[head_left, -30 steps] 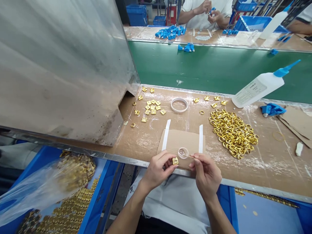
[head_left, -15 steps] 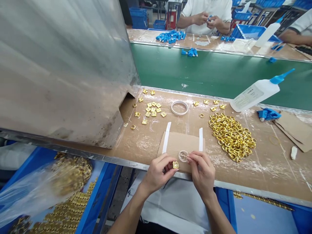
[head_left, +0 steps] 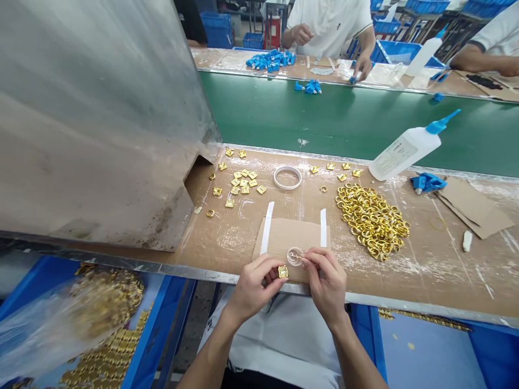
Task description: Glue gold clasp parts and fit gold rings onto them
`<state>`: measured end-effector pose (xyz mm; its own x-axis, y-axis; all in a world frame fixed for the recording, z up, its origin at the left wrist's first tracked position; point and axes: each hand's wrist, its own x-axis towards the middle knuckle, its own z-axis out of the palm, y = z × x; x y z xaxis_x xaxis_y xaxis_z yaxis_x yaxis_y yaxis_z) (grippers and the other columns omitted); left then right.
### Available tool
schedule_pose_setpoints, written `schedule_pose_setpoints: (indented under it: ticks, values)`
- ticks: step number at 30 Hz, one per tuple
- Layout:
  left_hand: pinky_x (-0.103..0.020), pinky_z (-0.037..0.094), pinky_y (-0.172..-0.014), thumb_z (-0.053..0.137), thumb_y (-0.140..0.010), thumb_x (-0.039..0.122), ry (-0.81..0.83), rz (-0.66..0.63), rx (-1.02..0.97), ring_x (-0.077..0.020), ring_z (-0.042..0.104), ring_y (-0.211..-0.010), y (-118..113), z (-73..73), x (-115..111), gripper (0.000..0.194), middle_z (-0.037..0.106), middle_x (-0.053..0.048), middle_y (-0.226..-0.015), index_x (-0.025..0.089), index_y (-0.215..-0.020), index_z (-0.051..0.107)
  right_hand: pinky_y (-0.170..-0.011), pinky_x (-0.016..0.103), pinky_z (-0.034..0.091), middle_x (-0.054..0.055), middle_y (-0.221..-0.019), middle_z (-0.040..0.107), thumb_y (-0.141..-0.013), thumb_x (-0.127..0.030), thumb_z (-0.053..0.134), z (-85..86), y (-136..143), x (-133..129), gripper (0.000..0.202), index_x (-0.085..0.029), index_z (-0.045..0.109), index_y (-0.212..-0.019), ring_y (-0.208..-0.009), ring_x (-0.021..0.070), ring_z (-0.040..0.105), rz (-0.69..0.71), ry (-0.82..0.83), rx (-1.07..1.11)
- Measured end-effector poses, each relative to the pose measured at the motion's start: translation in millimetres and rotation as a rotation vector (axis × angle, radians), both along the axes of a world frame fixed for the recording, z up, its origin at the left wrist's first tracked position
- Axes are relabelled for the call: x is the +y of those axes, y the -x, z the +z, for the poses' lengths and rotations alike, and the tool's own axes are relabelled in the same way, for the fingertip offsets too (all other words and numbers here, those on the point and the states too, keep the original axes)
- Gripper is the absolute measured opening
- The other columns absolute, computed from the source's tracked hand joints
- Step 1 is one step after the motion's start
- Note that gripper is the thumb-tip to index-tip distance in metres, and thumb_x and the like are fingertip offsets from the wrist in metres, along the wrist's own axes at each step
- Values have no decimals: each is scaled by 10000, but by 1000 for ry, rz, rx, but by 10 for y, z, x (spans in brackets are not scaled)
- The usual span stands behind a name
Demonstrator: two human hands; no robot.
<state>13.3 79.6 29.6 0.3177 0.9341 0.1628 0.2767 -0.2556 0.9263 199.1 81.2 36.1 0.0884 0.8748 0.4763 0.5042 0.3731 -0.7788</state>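
Pinched in the fingertips of my left hand (head_left: pixel 255 286) is a small square gold piece (head_left: pixel 283 271) with a raised pattern, held just above the table's front edge. My right hand (head_left: pixel 327 281) has thumb and fingers closed on a thin gold-coloured stick (head_left: pixel 299 257). Its tip is over a small clear round dish (head_left: pixel 292 253), and its exact kind is too small to tell. Beneath the dish lies a cardboard pad (head_left: pixel 292 232) with a white tape strip on each side. To the right of the pad is a heap of gold rings (head_left: pixel 371 219).
Several square gold pieces (head_left: pixel 244 182) lie at left, near a white tape roll (head_left: pixel 276 181). A metal housing (head_left: pixel 133 135) blocks the left side. A glue bottle (head_left: pixel 399 156) leans at the back right beside a blue clamp-like piece (head_left: pixel 427 182). Behind runs a green belt (head_left: pixel 259 113).
The view has shifted, so the bench appears farther left. Both my hands keep their holds over the pad. Across the belt, a co-worker's hands have parted, one reaching down to a blue piece.
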Motion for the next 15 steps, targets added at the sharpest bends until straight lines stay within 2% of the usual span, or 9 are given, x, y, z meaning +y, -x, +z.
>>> schedule_pose_setpoints:
  ticks: [4, 10, 15]
  values:
    - [-204, 512, -555, 647, -919, 221, 0, 14, 7, -117, 600, -636, -6, 7, 10, 123, 651, -41, -860, 163, -1021, 685, -617, 275, 572, 56, -831, 699, -969, -239, 626, -23, -26, -20, 135, -209, 708, -866, -732, 180, 682, -17, 73, 151]
    - [-210, 524, -568, 642, -923, 226, 18, 33, 39, -121, 612, -644, -17, 34, 25, 118, 657, -34, -854, 168, -1017, 685, -454, 230, 527, 45, -707, 720, -967, -428, 648, -4, -22, -63, 275, -173, 702, -881, -499, 130, 612, -78, 226, 411]
    - [-210, 525, -579, 653, -919, 218, 7, 14, 28, -116, 604, -637, -9, 24, 31, 112, 651, -36, -855, 161, -1011, 685, -416, 206, 509, 51, -721, 737, -965, -424, 657, 39, 25, -90, 264, -176, 693, -882, -474, 114, 599, -49, 233, 474]
